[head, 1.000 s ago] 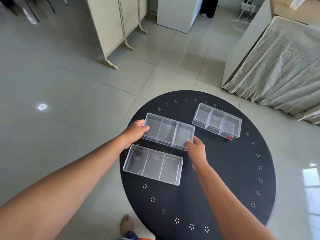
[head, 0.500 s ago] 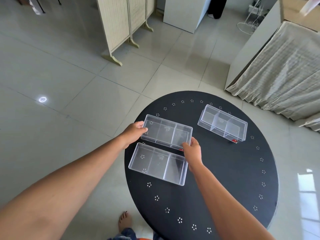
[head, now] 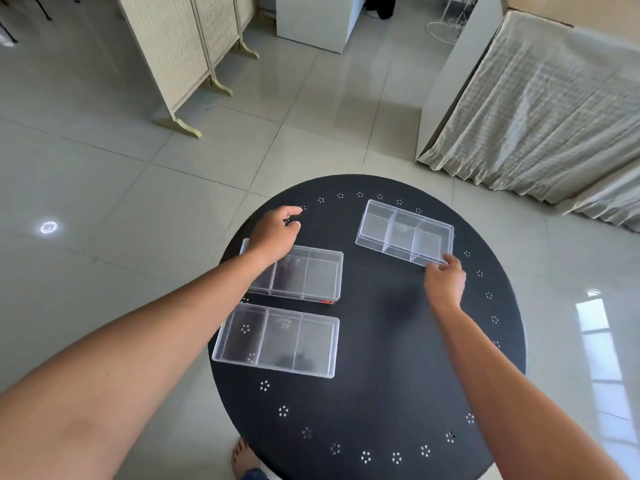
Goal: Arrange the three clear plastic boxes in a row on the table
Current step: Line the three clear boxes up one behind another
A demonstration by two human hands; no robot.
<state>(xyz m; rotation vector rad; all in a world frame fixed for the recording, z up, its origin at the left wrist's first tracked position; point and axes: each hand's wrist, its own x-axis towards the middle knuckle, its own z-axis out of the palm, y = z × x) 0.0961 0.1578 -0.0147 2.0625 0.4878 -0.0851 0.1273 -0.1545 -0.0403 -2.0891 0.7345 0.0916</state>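
Two bare hands are out over the round black table [head: 398, 358], and we start at their fingers. Our right hand [head: 445, 284] has its fingertips [head: 446, 261] curled against the near right corner of the far clear plastic three-compartment box [head: 403, 232], touching its rim; whether they pinch it or only press on it we cannot tell. Our left hand [head: 275, 233] hovers over the far left end of the middle clear plastic three-compartment box [head: 301, 273], its fingers [head: 292, 213] loosely bent and a little apart, closed on nothing, the tips reaching past the box toward the table's far edge.

That middle box sits on the left half of the table, with a small red mark [head: 326, 301] at its near right corner. Just beside it, nearer to us and roughly parallel, lies the near clear plastic three-compartment box [head: 277, 341]; a narrow strip of dark tabletop separates the two. The far box stands well apart from both, on the far right part of the table, turned at a slight angle to them.

Clusters of small white dots ring the table's rim. A bare foot [head: 242, 459] shows on the pale tiled floor [head: 104, 202] below the table's near edge.
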